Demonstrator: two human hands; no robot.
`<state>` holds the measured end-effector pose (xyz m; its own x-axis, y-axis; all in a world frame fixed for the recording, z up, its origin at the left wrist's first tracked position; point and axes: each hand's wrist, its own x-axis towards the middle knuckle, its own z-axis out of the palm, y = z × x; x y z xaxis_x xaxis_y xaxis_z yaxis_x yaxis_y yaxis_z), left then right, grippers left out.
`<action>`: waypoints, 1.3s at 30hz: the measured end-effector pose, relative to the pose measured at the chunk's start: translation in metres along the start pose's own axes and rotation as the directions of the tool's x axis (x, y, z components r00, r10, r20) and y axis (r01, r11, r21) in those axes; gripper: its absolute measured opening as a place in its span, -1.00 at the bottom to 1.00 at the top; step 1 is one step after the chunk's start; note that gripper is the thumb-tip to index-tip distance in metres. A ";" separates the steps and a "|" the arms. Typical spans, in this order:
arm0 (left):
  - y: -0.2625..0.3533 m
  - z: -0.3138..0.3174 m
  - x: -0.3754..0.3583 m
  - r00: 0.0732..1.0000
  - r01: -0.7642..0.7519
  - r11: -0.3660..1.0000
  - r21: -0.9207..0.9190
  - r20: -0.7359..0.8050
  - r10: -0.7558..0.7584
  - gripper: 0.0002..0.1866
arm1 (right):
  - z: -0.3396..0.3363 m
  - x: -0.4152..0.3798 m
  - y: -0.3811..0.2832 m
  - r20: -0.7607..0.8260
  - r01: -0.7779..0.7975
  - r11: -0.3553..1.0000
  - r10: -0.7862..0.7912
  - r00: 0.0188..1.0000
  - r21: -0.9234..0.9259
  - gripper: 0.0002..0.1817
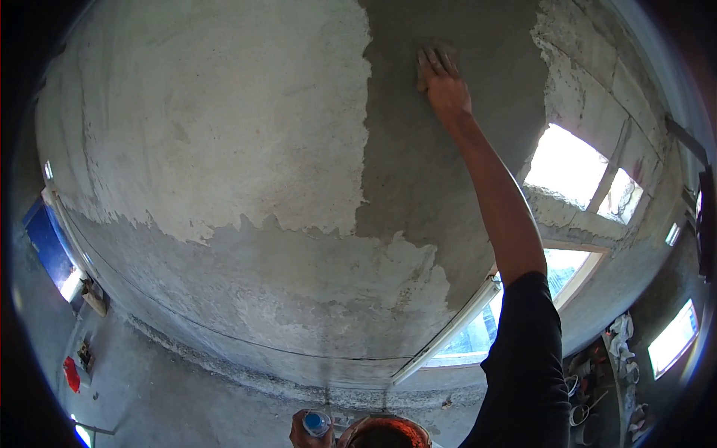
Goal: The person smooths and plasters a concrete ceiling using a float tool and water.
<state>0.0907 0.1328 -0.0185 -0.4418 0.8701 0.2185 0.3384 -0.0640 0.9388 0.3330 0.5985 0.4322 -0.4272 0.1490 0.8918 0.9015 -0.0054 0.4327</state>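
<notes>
High on the wall, my right hand [447,81] presses against a dark, damp strip of plaster [418,142]. Its fingers curl over what looks like a thin grey pad, which blends with the plaster and cannot be made out. At the bottom edge of the view, my left hand [300,431] is wrapped round a plastic bottle with a blue cap [317,423]. Beside the bottle is a round, orange-rimmed thing [407,427] with a dark middle, cut off by the frame.
Pale dry plaster [224,112] lies left of the damp strip, with rougher grey wall [299,291] below. To the right are a bright opening [567,166] and a framed window [467,328]. Buckets [579,414] stand lower right; a red item [72,375] lies lower left.
</notes>
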 end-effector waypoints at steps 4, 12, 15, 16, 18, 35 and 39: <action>0.011 -0.007 0.000 0.999 -0.047 0.997 -0.055 -0.001 0.047 -0.54 | -0.008 -0.020 0.005 0.112 0.059 0.972 -0.034 0.993 -0.227 -0.44; 0.019 -0.010 0.000 0.999 -0.008 1.000 0.009 -0.041 0.008 -0.55 | -0.020 -0.006 0.014 -0.026 -0.109 0.990 0.112 0.993 0.087 -0.42; 0.033 -0.007 0.002 0.994 0.104 0.990 -0.094 -0.022 -0.106 -0.56 | -0.006 -0.013 0.020 -0.078 -0.001 0.999 -0.001 0.997 -0.034 -0.43; 0.034 -0.008 0.002 0.995 0.099 0.991 -0.093 -0.018 -0.101 -0.56 | -0.002 -0.020 0.022 -0.088 0.044 0.993 -0.054 0.995 -0.112 -0.43; 0.033 -0.008 0.004 0.998 0.032 0.998 -0.058 -0.045 -0.035 -0.56 | 0.005 -0.042 0.025 -0.085 0.015 0.997 -0.021 0.996 -0.072 -0.44; 0.026 -0.002 0.003 0.998 0.055 0.993 -0.105 -0.023 -0.058 -0.58 | -0.021 0.001 0.022 -0.059 -0.137 0.957 0.156 0.986 0.254 -0.45; 0.010 -0.004 0.001 0.998 -0.061 0.998 -0.003 -0.032 0.060 -0.57 | 0.002 -0.030 0.023 -0.003 -0.034 0.998 0.035 0.999 0.047 -0.47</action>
<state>0.0905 0.1314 -0.0081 -0.4472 0.8483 0.2834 0.3617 -0.1183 0.9248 0.3667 0.5960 0.4147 -0.3960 0.1457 0.9066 0.9179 0.0361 0.3951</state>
